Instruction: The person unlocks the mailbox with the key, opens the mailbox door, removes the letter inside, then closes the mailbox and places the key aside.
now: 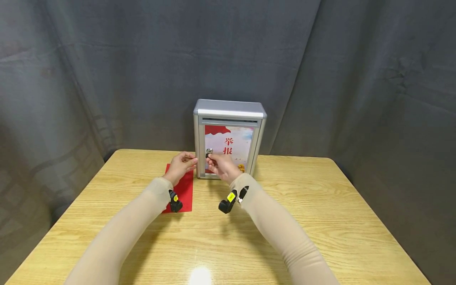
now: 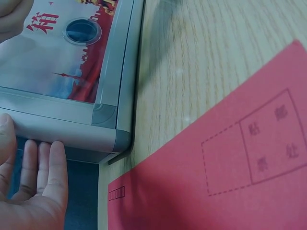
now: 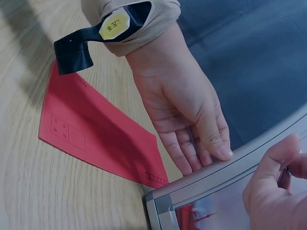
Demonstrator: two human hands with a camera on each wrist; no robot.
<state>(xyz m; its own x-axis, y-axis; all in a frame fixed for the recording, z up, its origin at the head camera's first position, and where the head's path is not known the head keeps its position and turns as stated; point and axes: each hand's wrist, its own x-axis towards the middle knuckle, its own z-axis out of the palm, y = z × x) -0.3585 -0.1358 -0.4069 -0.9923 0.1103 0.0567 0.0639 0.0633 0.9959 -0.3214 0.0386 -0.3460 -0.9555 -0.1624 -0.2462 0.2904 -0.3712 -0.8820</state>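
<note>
A silver-framed metal box (image 1: 230,106) stands upright at the back of the table, with a printed front panel and a top slot. My right hand (image 1: 222,165) is at the left side of this panel, pinching a small black-headed key (image 1: 208,155) at the silver lock (image 1: 209,150). Most of the key is hidden by the fingers. My left hand (image 1: 179,168) rests against the box's left side, its fingers (image 2: 57,167) fairly straight along the edge and the thumb near the front frame. Beneath the left wrist a red envelope (image 1: 185,192) lies on the table, left of the box.
The wooden table (image 1: 303,213) carries the box and envelope. Grey curtains (image 1: 160,71) hang behind and beside it. A round clear window (image 2: 82,31) sits in the box's front panel. Each wrist wears a black camera mount (image 1: 228,202).
</note>
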